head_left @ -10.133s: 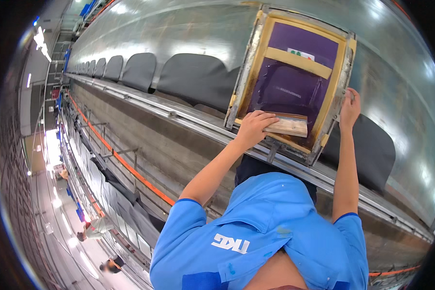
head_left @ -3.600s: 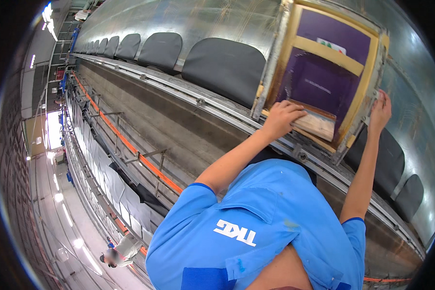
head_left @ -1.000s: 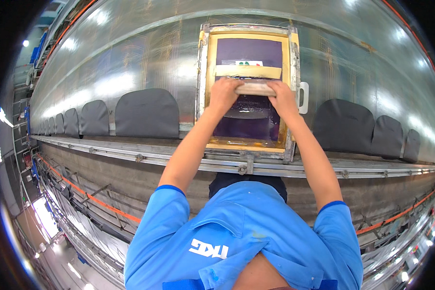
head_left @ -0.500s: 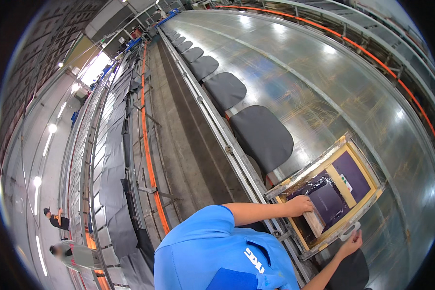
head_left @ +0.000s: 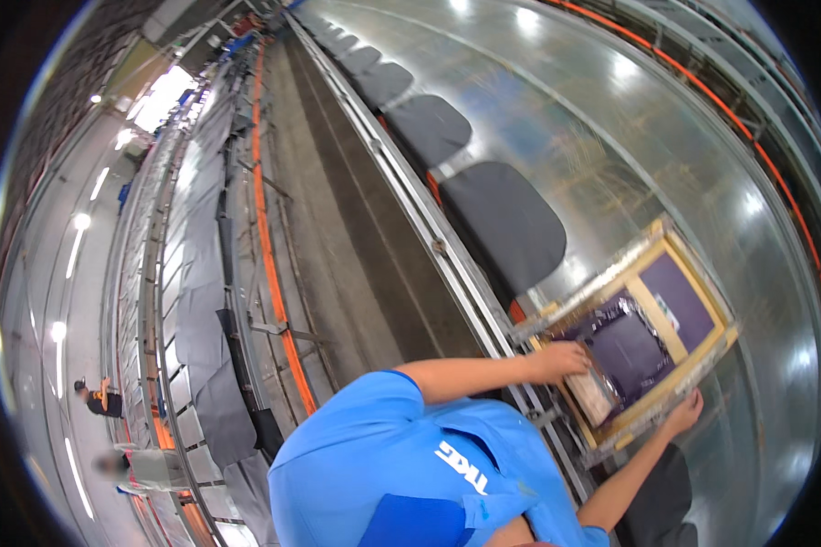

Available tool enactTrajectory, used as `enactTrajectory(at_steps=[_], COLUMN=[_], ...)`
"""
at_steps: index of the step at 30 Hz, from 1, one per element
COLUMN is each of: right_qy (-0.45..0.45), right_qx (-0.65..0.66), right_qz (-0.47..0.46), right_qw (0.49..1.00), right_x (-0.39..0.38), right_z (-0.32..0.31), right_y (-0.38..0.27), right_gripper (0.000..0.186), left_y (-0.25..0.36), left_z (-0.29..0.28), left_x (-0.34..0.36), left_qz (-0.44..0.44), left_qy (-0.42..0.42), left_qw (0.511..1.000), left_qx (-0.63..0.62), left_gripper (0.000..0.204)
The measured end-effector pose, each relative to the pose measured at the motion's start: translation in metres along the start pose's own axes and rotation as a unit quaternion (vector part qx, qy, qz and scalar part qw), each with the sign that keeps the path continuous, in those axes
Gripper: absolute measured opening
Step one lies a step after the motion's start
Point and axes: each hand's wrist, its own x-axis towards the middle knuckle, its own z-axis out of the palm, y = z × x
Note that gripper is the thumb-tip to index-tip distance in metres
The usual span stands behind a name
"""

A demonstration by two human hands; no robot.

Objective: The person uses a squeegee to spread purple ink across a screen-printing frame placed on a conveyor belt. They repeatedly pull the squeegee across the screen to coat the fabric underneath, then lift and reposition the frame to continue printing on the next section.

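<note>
My left hand (head_left: 559,362) is closed around the upper end of a wooden squeegee (head_left: 593,398), which stands inside a rectangular printing screen (head_left: 702,276) near its left side. Dark wet ink (head_left: 625,333) lies on the purple mesh around a smoother rectangle, and a tan tape strip (head_left: 657,319) crosses the mesh. At the screen's near right edge, the fingers of my right hand (head_left: 684,413) curl on the white handle there; the hand mostly hides that handle. Under the screen's near side a dark grey cut panel (head_left: 659,497) shows in part.
Dark grey rounded panels (head_left: 506,228) line the left edge of the long shiny table (head_left: 602,191). A metal rail (head_left: 438,246) runs along that edge, beside a floor aisle (head_left: 365,228). Left of it stands another table with grey sheets (head_left: 201,301). Two people (head_left: 105,401) are far left.
The view has shifted, so the table and screen sit higher in the picture. My right hand has come in against the screen's edge, over the white handle. My left hand stays on the squeegee.
</note>
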Motion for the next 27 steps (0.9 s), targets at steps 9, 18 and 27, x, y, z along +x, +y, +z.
enactTrajectory(at_steps=[9, 18, 27], right_qy=[-0.008, -0.055, -0.005], right_qx=[0.148, 0.177, 0.084], right_qz=[0.036, 0.102, 0.036], right_qw=[0.988, 0.977, 0.996], right_x=[-0.056, -0.106, -0.103], right_z=[0.162, 0.297, 0.329], right_y=[-0.133, -0.222, -0.222], right_gripper=[0.028, 0.031, 0.034], left_y=[-0.113, -0.235, -0.282], left_z=[-0.127, -0.248, -0.28], left_x=[-0.05, -0.099, -0.107], left_qz=[-0.044, -0.065, -0.012], left_qy=[0.025, -0.033, -0.009], left_qw=[0.998, 0.995, 0.997], left_qx=[0.048, 0.065, 0.071], left_gripper=[0.059, 0.061, 0.058])
